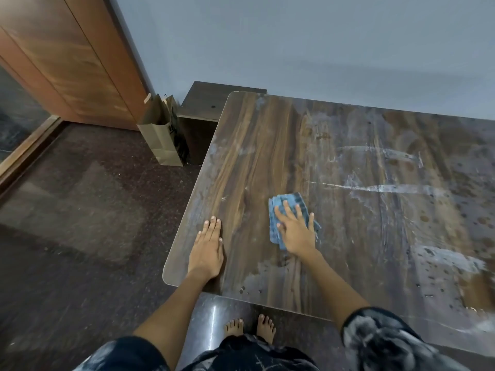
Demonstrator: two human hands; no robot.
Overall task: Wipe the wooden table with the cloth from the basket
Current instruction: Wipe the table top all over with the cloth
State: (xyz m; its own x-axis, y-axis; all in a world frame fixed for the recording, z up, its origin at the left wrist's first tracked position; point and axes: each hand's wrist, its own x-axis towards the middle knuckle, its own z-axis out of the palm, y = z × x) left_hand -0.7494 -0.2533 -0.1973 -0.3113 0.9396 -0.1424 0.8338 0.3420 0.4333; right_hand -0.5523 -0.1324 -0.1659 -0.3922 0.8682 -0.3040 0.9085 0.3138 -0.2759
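Note:
The wooden table (267,145) fills the right half of the view, its top streaked with white smears and dark spots toward the right. A folded blue cloth (288,202) lies flat on the table's near-left part. My right hand (294,231) presses palm-down on the cloth with fingers spread. My left hand (207,250) rests flat on the bare tabletop near the left edge, fingers together, holding nothing. No basket is in view.
A brown paper bag (160,135) stands on the dark stone floor by the table's far-left corner, next to a low dark cabinet (206,103). A wooden door (67,57) is at the far left. My bare feet (250,328) stand at the table's near edge.

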